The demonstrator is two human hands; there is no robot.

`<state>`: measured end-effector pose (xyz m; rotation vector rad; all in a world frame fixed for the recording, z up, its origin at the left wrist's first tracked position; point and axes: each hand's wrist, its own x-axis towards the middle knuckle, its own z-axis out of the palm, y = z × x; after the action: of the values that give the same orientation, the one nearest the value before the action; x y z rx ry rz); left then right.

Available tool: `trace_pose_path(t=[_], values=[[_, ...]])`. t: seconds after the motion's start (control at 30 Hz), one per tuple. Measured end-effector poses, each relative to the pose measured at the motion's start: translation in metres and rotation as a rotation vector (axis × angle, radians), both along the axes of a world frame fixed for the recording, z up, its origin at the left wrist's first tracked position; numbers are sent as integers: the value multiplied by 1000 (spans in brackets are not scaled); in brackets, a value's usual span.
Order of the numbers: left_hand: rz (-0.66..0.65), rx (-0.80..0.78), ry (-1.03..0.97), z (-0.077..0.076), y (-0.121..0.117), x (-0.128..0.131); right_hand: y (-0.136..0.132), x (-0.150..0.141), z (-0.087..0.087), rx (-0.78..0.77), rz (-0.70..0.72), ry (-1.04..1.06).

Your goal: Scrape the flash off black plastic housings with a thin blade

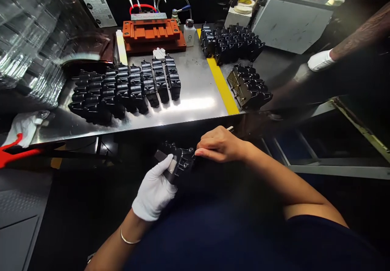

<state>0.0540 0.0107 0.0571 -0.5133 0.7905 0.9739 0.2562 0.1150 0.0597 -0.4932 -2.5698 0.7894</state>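
In a white glove, my left hand (157,189) grips a black moulded plastic part (179,163) in front of the bench edge. Its thumb presses on the part's side, and small posts and ribs show at the part's right end. Bare and closed, my right hand (217,145) pinches a slim pen-like tool (230,128). The tool's light rear end sticks out behind the knuckles, and its thin tip is at the part's right end; whether it touches cannot be made out. My right fingers hide most of the tool.
Rows of similar black parts (122,86) stand on the metal bench (195,84). More parts (239,43) sit beyond a yellow strip (219,74). An orange fixture (152,35) and white bottle (189,33) are behind. Clear trays (27,39) stack left; another person's gloved hand (319,61) is right.
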Motion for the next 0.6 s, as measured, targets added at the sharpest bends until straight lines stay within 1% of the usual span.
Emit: trace_pose_path(t=[0.07,0.13,0.17,0.2,0.23,0.27,0.3,0.33,0.37,0.4,0.5,0.6], values=[[-43,6,-12,-4,-2,1,2,5,0,-203,67,-48],[-82,45,-32,-9,-2,-1,4,10,-2,-491,221,-123],[-78,82,-34,-11,-1,-3,4,12,-3,-627,288,-147],[-49,123,-29,-13,0,-5,3,13,-5,-734,309,-145],[1,163,-17,-14,2,-8,1,13,-7,-806,268,-106],[57,195,-9,-15,3,-12,-1,11,-10,-840,159,-36],[106,219,-8,-15,5,-15,-5,8,-12,-842,2,50],[144,236,-17,-15,6,-18,-8,4,-15,-822,-154,133],[164,251,-33,-15,7,-19,-13,-1,-17,-789,-276,201],[171,267,-49,-15,8,-20,-17,-7,-20,-748,-361,251],[158,334,-69,-18,7,-18,-30,-26,-25,-637,-483,352],[157,374,-51,-22,6,-13,-41,-38,-26,-623,-560,439]])
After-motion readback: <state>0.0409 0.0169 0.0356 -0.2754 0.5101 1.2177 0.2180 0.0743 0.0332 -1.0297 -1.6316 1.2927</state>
